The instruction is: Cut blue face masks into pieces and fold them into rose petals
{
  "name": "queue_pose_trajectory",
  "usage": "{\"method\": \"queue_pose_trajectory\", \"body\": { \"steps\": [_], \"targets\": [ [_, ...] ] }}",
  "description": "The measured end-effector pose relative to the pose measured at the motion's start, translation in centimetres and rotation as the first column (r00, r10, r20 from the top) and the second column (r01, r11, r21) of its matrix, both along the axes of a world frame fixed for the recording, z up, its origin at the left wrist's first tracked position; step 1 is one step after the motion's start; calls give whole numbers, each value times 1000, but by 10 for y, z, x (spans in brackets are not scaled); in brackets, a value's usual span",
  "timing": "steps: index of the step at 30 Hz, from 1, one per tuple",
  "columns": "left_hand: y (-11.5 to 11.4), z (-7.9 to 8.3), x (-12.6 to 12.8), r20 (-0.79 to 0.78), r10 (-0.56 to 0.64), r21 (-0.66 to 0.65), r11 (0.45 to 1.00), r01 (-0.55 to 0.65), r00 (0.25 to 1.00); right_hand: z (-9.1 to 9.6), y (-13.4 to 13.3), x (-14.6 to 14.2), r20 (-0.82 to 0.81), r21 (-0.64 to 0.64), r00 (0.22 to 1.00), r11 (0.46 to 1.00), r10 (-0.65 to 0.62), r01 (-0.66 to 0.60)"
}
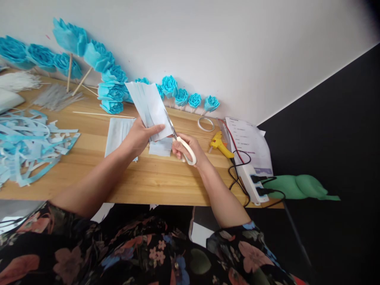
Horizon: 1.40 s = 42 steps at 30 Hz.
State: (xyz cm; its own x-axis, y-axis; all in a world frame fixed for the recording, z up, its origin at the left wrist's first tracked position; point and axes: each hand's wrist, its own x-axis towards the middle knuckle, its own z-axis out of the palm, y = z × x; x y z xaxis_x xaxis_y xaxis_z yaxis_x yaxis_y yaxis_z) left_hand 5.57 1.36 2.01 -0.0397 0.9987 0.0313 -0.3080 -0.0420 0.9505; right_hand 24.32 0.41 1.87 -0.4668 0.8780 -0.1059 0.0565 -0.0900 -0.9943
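My left hand (141,134) is closed on a pale blue and white pleated face mask (150,105), thumb on top, raised above the table. My right hand (194,147) grips white-handled scissors (190,155), with the fingers in the loops. The scissor blades lie along the right edge of the mask; whether they are parted is hard to see. Beneath my left hand, another flat pleated mask (114,132) rests on the tabletop. A smaller pale blue piece (160,148) lies under the held mask, partly covered.
Blue paper-like flowers (111,87) on sticks stand along the wall. A heap of cut strips (26,138) covers the left side of the wooden table (166,182). To the right are a tape roll (206,124), a yellow glue gun (220,144), and a power strip (249,182) with cables.
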Motion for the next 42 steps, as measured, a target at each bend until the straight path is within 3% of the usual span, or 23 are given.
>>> {"method": "queue_pose_trajectory", "body": {
  "steps": [17, 28, 34, 42],
  "targets": [
    [-1, 0, 0, -1, -24, 7, 1000, 24, 1000, -1, -1, -3, 2, -52, 998, 996, -68, 68],
    [3, -3, -4, 44, 144, 85, 986, -147, 989, 1, 1, -2, 43, -14, 999, 1000, 18, -17],
    [-1, 1, 0, 7, 104, 70, 992, -104, 995, 5, 0, -1, 30, 37, 999, 999, 38, -39],
    [-2, -6, 3, -53, 89, 71, 994, -85, 995, 5, -1, -1, 11, 59, 1000, 998, 15, -16]
  ]
}}
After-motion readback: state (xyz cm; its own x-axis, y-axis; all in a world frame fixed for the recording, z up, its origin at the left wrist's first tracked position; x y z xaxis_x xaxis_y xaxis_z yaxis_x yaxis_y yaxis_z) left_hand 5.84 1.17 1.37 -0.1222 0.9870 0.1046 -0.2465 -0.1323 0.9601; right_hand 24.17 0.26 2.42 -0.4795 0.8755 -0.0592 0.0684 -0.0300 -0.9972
